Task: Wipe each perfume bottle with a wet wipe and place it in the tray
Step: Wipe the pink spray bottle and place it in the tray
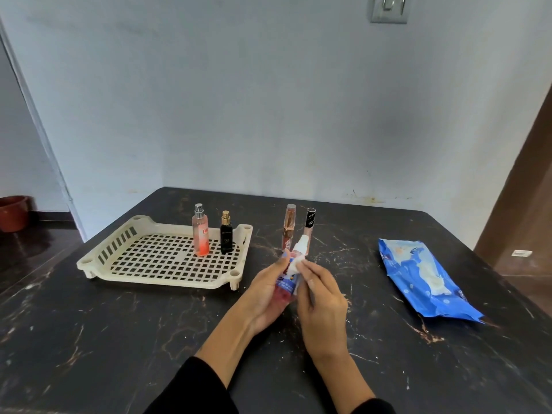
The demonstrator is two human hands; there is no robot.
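Wiping bottle no. 3, by my count: left hand (265,297) grips a blue-labelled spray bottle (288,282) at frame centre, right hand (321,297) pinches a white wet wipe (297,265) vs its neck. Two bottles, pink (200,234) & black (226,236), stand in the cream tray (161,282) centre-left; two slim ones (289,227) wait on the table just behind the hands.

One head-worn wide-angle camera looks forward and down from the person's own standpoint. It faces a pale wall (268,100) across a dark table (89,339), whose near edge falls below the frame. The hands (298,294) sit close, low in the centre, forearms entering from the bottom. Straight lines bow towards the frame's sides. There is no second view.
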